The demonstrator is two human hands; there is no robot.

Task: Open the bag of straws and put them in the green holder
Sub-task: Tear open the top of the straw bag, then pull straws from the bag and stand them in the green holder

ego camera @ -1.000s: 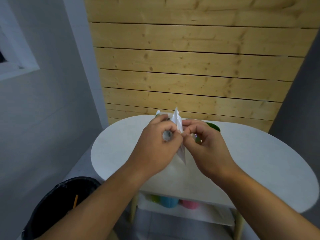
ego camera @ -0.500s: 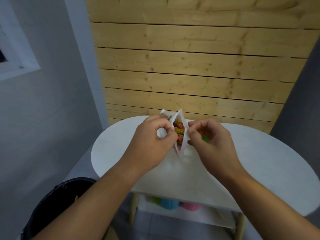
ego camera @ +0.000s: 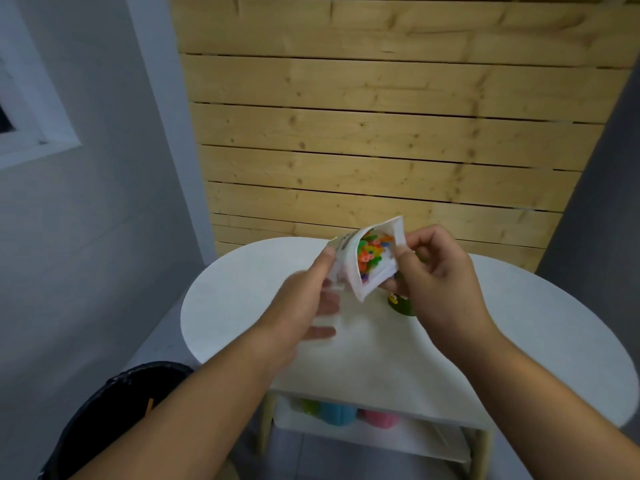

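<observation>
Two hands [ego camera: 304, 303] [ego camera: 438, 271], one bag [ego camera: 347, 271], one green holder [ego camera: 403, 305].

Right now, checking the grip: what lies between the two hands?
The opened bag, colourful straws showing at its mouth, held by left hand and right hand; head view.

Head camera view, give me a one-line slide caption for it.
Left hand and right hand hold the opened white bag, colourful straws showing, above the white table; green holder partly hidden.
</observation>
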